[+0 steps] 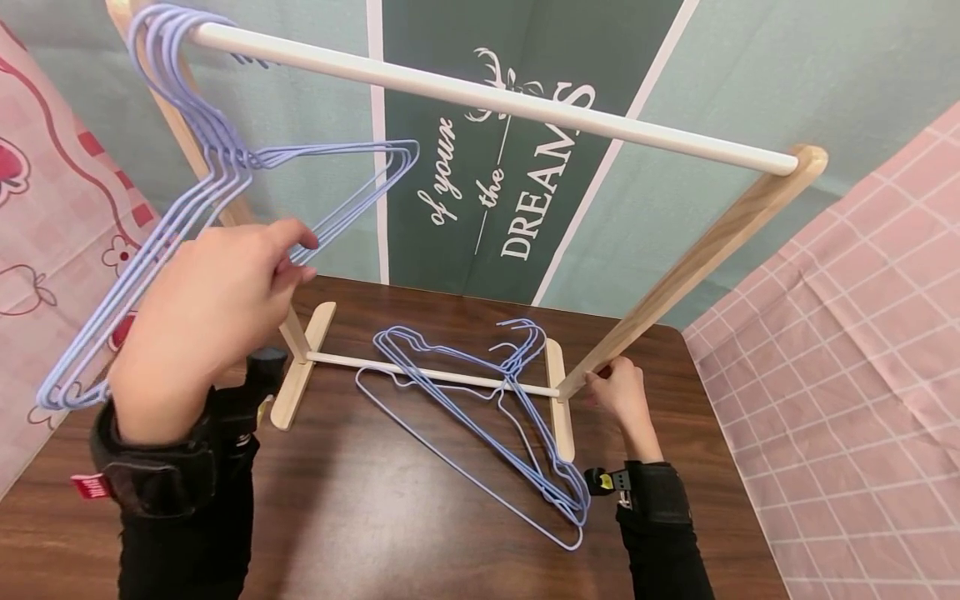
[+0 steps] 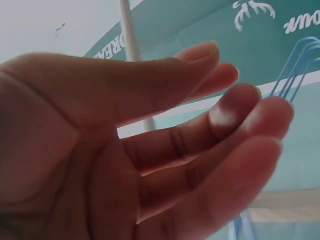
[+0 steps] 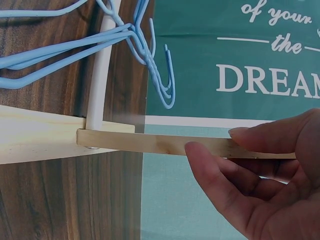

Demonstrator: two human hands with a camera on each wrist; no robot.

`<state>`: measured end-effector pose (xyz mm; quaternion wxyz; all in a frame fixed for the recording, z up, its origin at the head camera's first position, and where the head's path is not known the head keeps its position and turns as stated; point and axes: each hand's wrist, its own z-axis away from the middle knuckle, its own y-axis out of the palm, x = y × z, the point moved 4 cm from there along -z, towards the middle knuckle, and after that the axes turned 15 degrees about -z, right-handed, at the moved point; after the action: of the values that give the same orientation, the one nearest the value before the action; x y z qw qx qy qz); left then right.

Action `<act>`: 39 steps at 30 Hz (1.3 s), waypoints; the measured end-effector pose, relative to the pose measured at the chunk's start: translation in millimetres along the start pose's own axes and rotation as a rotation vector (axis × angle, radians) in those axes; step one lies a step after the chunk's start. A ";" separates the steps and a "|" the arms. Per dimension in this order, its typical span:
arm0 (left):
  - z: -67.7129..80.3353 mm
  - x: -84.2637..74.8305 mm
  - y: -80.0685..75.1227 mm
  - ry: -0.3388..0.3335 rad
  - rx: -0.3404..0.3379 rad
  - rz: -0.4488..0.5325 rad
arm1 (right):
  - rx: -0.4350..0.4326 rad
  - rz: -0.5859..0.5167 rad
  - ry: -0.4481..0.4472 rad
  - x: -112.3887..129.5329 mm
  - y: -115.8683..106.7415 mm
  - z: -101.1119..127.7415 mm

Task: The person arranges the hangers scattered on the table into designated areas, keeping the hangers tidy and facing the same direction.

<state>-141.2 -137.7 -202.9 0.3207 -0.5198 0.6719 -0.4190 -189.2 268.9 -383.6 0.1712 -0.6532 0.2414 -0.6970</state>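
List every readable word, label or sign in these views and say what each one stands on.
"of your": white script on the green backdrop banner.
"the": white script on the same banner, between two thin lines.
"DREAMS": white capitals on the banner, cut to "DREAM" in the right wrist view.
White antler emblem above the words: no text.
Red tag on the left wrist strap: too small to read.

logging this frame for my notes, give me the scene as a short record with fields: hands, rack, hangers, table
left hand: left hand raised, fingers straight, touching the blue wire hangers hung on the rail
right hand: right hand grips the wooden side post near its base
rack: small wooden rack with white top rail
loose hangers: blue wire hangers lying across the base rod
surface: dark wood table
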 end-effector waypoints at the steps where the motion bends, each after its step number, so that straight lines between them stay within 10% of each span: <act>1: 0.5 -4.2 -1.7 0.001 0.001 0.005 | 0.001 -0.003 0.002 0.1 0.1 0.0; 17: 13.2 -10.8 52.8 0.004 0.230 0.148 | 0.020 -0.019 0.016 0.8 0.4 1.0; 39: 38.4 22.2 132.7 -0.144 0.549 0.205 | 0.006 -0.013 0.001 0.8 0.2 1.2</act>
<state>-170.6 -153.7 -338.7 0.5366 -0.3715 0.5578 -0.5127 -188.1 268.2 -383.0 0.1685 -0.6538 0.2353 -0.6991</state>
